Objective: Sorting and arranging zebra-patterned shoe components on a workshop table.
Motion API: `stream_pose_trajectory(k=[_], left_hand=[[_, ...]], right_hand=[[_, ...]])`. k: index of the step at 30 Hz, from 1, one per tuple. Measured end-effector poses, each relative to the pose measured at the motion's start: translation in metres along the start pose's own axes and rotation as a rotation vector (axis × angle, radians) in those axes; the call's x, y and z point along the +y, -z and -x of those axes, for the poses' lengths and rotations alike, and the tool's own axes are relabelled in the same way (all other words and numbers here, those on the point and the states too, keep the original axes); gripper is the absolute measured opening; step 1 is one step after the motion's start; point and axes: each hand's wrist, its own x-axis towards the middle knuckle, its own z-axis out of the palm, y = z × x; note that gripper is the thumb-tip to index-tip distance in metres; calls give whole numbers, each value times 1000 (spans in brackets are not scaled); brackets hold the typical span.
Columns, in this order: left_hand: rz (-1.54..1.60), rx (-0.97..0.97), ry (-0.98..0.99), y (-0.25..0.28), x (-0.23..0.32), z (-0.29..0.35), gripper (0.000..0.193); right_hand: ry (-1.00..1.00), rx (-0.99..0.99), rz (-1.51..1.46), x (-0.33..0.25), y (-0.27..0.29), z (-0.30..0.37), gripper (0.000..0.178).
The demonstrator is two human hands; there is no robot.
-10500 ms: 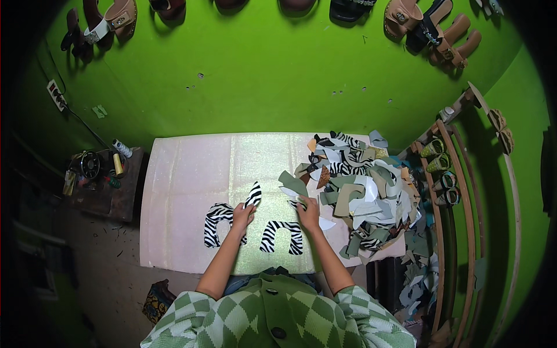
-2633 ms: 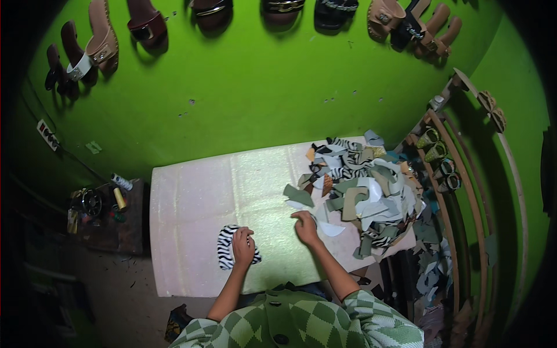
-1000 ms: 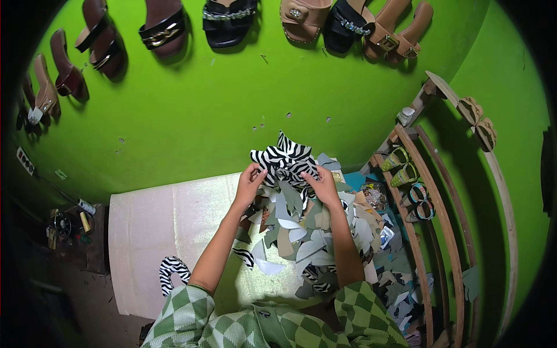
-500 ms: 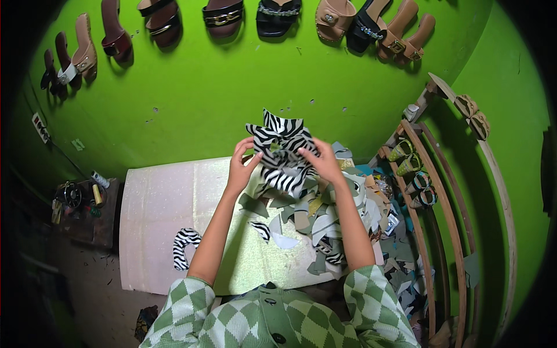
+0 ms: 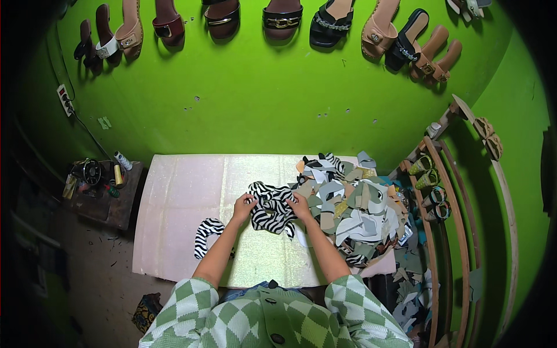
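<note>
A zebra-print piece of material (image 5: 272,221) with uneven, cut edges is stretched between my hands, low over the middle of the table. My left hand (image 5: 243,207) pinches its left edge, thumb against fingers. At the right edge my right hand (image 5: 300,206) grips it in the same way. Whether the piece touches the tabletop, I cannot tell. Just left of my left forearm, a curved zebra-print cutout (image 5: 202,238) lies on the table, partly covered by that arm. A small striped scrap (image 5: 290,231) shows below the held piece.
A heap of grey, white, tan and striped offcuts (image 5: 362,217) covers the right of the pale table (image 5: 174,197). Sandals (image 5: 282,20) hang on the green wall. A wooden rack (image 5: 449,238) with sandals stands right; a sewing machine table (image 5: 107,203) is at left.
Both hands have come down and nearer with the zebra-print piece, from raised before the wall to low over the table. The view has shifted too, showing more of the offcut heap.
</note>
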Motion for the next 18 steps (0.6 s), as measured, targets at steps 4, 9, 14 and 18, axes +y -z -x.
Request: stream_pose_trajectory(k=[4, 9, 14, 18], left_hand=[[11, -32, 15, 2, 9, -11, 17], [-126, -10, -252, 8, 5, -50, 17], [-488, 38, -340, -4, 29, -63, 16], [-386, 22, -506, 2, 50, -59, 13]], right_hand=[[72, 160, 219, -7, -3, -7, 26], [93, 231, 298, -37, -1, -25, 30], [28, 217, 273, -31, 19, -31, 31], [112, 116, 215, -47, 24, -33, 25]])
